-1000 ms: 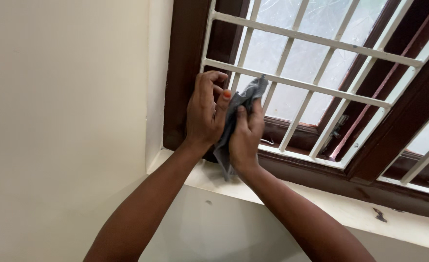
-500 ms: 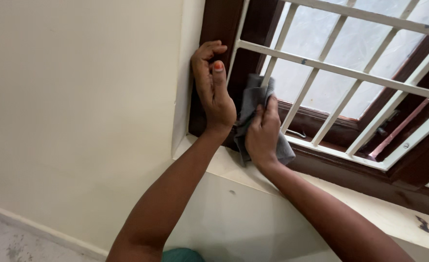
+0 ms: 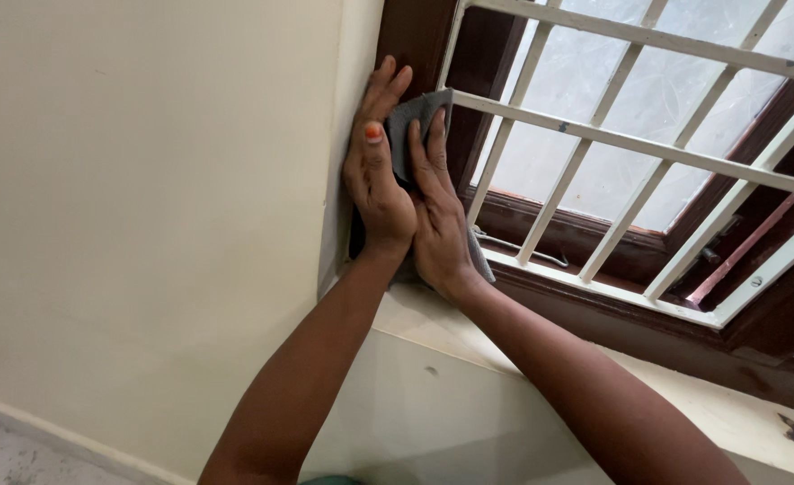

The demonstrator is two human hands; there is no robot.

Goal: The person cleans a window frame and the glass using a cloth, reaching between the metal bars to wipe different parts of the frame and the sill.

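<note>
A grey cloth (image 3: 415, 121) is lying flat against the dark brown window frame (image 3: 419, 36), at its left upright beside the cream wall (image 3: 145, 180), held there by both of a person's hands. The right hand (image 3: 437, 211) is pressing on the cloth with its fingers stretched out and close together, pointing up the frame; a tail of the cloth is hanging out below its wrist. The left hand (image 3: 374, 171) is lying just beside it, palm to the frame's edge, fingers straight and together, its thumb with an orange nail resting against the cloth's left edge. The two hands are touching along their sides.

Half a second earlier the cloth was bunched in the right hand, lower and further right, near the white grille (image 3: 612, 139); it is now sitting higher and spread out on the upright. The left hand, then curled loosely over the frame's edge, is now lying flat, and the hands, then slightly apart, are now pressing together.

Beyond the grille, frosted glass (image 3: 585, 90) is glowing pale. Below the hands, the cream sill (image 3: 684, 395) is running off to the right, bearing a dark mark (image 3: 792, 431) near its far end.
</note>
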